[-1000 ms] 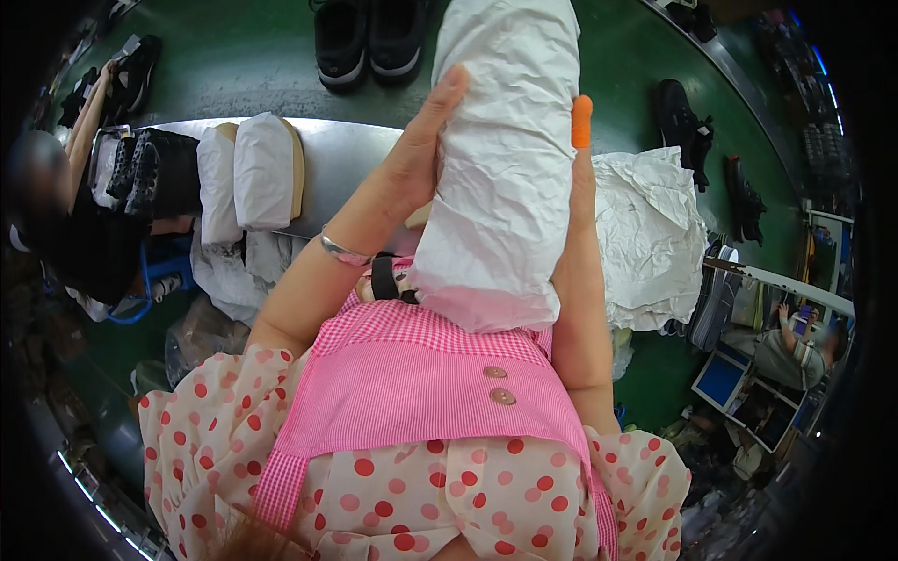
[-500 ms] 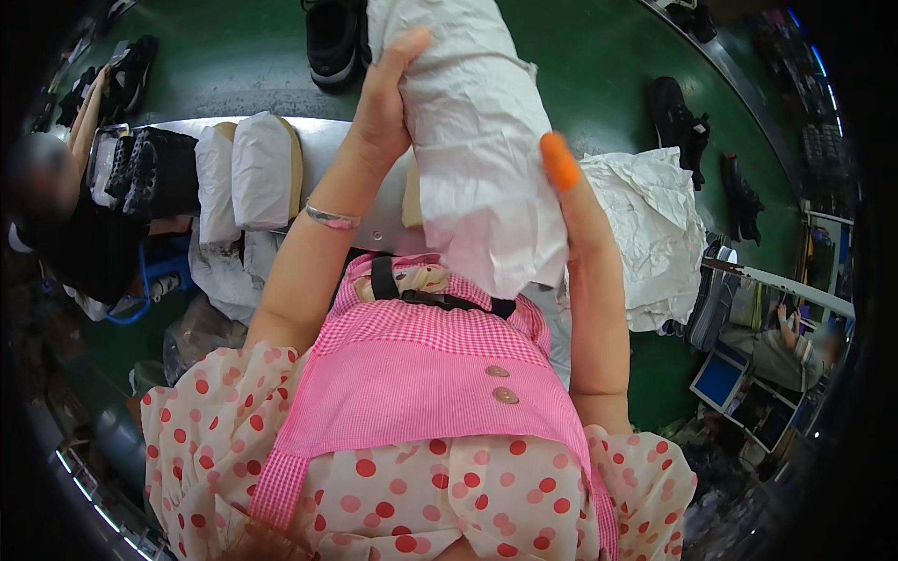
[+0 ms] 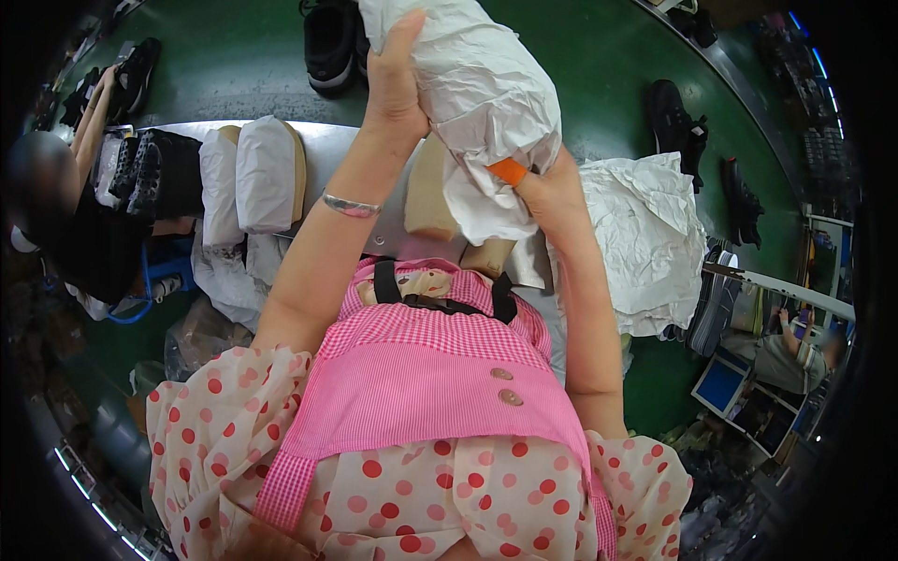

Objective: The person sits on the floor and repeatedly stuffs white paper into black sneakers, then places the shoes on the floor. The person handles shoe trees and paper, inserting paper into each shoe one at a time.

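A long bundle of crumpled white wrapping paper is up in front of me, held in both hands. What lies inside it is hidden. My left hand grips its left side, thumb lying along the paper. My right hand is closed on its gathered near end; an orange cover sits on the thumb and presses into the folds. Below the bundle, a tan block-like piece rests on the metal table. Loose white paper sheets lie right beside my right forearm.
Tan pieces partly wrapped in white paper stand at the left, beside dark textured items. Black shoes sit on the green surface ahead, with more black shoes farther right. A person in black works at the left.
My right hand has moved inward and gathered the bundle's near end, bunching the paper. The near end has risen and narrowed, baring more of the tan piece below. My left hand has shifted slightly upward.
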The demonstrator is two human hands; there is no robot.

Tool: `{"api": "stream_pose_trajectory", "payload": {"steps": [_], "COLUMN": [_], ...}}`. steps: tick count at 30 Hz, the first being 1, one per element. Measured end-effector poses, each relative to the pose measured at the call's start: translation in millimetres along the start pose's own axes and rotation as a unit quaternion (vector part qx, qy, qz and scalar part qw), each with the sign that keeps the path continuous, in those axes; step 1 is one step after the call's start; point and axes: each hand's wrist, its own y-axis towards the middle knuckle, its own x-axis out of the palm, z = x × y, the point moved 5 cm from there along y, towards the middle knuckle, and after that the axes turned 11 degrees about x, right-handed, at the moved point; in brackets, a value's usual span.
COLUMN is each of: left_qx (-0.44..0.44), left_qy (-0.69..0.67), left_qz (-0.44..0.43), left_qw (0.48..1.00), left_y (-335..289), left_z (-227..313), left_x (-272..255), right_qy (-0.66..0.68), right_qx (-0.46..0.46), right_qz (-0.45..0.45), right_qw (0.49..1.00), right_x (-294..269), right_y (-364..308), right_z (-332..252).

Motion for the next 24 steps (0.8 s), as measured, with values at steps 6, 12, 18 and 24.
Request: {"api": "stream_pose_trajectory", "payload": {"steps": [6, 12, 18, 24], "left_qx": [-0.029, 0.032, 0.019, 0.040], "left_qy": [-0.042, 0.009, 0.036, 0.054], "left_qz": [0.053, -0.004, -0.045, -0.056], "left_qw": [0.997, 0.999, 0.998, 0.996], "left_y": [-1, 1, -5, -11], "left_z": [0, 27, 33, 27], "left_x": [-7, -20, -14, 2], "right_qy": [-0.266, -0.196, 0.236, 0.373], "right_qx": [-0.118, -0.053, 0.064, 0.146], "right_qz": [0.138, -0.059, -0.209, -0.298], "right_qw": [0.947, 0.977, 0.947, 0.866], "right_x": [-4, 9, -2, 25], "right_y": [-9, -37, -15, -29], "right_z": [-11, -23, 7, 46]}}
